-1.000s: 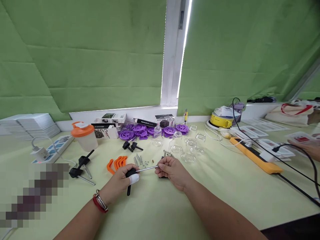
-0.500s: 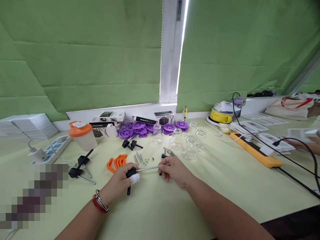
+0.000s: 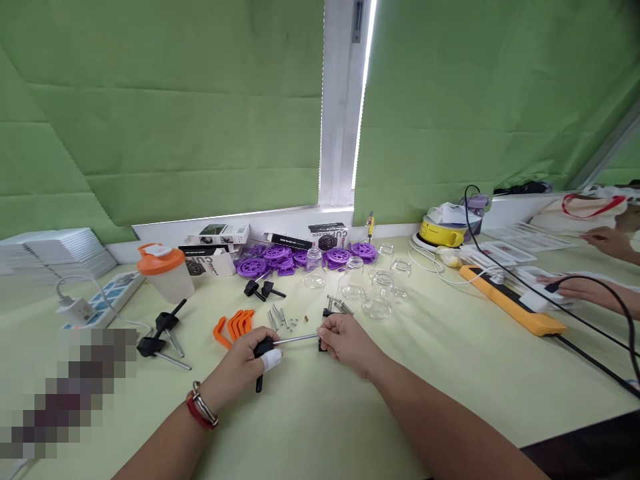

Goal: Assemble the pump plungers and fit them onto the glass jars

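Note:
My left hand [image 3: 250,360], with white tape on one finger, grips a black plastic piece [image 3: 263,346] with a black bar pointing down toward me. A thin metal rod [image 3: 297,339] runs from this piece to the right. Closed in a pinch at the rod's far end, my right hand [image 3: 347,340] holds a small black part [image 3: 323,345], mostly hidden by the fingers. Just behind that hand lie coil springs [image 3: 340,304]. Orange curved pieces [image 3: 240,325] are beside my left hand, with metal pins [image 3: 279,316] and tiny hardware [image 3: 294,323] between the hands.
Purple wheel-like parts [image 3: 277,255] and clear jars [image 3: 377,297] stand toward the back. More black rod pieces [image 3: 155,343] lie left, near an orange-lidded shaker bottle [image 3: 167,273]. An orange-and-black power strip [image 3: 510,303] is on the right, by another person's hands [image 3: 607,243].
My right fingers have shifted slightly on the black part, which shows more now. My left hand is almost still. At far right, another person's hands have moved further into view.

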The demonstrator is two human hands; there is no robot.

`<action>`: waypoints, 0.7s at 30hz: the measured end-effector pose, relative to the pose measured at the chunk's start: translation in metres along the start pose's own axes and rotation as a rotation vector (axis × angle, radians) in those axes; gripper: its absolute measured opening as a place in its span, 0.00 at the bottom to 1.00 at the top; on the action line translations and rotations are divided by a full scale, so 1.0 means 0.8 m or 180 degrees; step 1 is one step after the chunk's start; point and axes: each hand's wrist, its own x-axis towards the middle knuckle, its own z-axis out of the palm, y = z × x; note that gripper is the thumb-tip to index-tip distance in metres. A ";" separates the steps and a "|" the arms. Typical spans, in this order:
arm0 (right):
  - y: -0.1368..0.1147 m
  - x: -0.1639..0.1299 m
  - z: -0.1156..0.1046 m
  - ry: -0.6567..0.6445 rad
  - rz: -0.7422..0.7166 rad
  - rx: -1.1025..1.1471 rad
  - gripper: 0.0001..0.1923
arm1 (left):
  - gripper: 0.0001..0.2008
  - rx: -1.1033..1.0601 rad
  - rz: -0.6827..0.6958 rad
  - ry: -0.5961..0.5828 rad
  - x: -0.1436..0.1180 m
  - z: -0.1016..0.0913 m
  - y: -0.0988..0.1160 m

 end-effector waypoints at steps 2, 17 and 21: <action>0.002 0.002 0.000 -0.0012 -0.0030 0.0064 0.07 | 0.11 0.0016 -0.0004 0.0020 0.001 0.000 0.002; 0.002 0.007 -0.003 -0.0093 -0.0258 0.0725 0.09 | 0.13 0.0035 -0.0013 0.0093 0.001 -0.003 0.001; -0.001 0.007 -0.003 -0.0036 -0.0254 0.0627 0.10 | 0.12 0.0036 -0.0040 0.0061 0.002 -0.002 0.003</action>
